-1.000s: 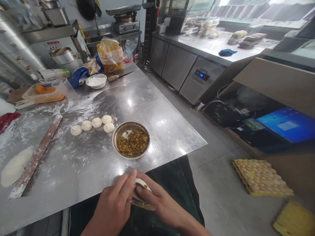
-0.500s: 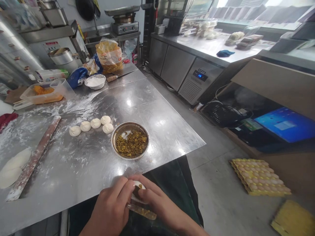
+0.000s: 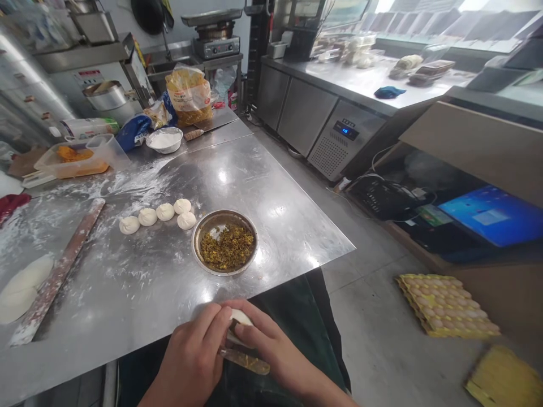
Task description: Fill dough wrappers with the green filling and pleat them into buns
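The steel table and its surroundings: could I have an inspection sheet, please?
Surface: steel table, flour-dusted toward the left.
Job's things: five pleated buns near a metal bowl of chopped filling.
Clutter: wooden strip, flat dough at left; plastic tub, bags farther back.
Hands: left hand and right hand around filled dough; flat stick juts beneath.
Cables: pale cords at right, off the table.
Surroundings: egg tray on the floor; steel counter beyond.
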Demonstrator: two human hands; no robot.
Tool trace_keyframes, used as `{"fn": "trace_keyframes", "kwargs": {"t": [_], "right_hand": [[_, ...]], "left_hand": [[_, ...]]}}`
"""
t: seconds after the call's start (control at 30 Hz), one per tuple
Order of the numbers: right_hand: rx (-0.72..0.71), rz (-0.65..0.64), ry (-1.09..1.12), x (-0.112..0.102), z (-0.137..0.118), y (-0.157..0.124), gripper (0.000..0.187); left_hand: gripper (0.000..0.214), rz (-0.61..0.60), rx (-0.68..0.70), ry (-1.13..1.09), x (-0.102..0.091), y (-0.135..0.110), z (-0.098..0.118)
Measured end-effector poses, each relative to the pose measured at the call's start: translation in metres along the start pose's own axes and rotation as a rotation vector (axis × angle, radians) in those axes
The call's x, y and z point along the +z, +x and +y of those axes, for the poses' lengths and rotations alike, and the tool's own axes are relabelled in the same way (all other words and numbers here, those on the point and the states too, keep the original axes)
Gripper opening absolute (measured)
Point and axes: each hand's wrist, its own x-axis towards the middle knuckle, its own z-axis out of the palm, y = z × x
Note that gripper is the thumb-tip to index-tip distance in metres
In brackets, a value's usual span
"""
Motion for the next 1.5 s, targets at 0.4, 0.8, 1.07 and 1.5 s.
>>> {"fn": "trace_keyframes", "kwargs": {"t": [0.4,0.8,1.07,1.5], "right_hand": [[-0.041,0.040,-0.178,0.006,0.001,0.000,0.027],[-0.042,0.204,-0.099,0.013,0.002,-0.014,0.061],[-0.158,0.235,-0.161,0.017,0.020,-0.022,0.064],[-0.479,0.169,-0.618,0.009,0.023,-0.037,0.063]], "left_hand": [[0.039,-0.017,-0.002,0.041,0.001,-0.002,0.002],[0.023,0.110,-0.096,0.083,-0.001,0.002,0.013],[0.017,0.200,-0.135,0.109,-0.011,0.015,0.019],[0.016,0.172,-0.193,0.013,-0.016,0.014,0.017]]}}
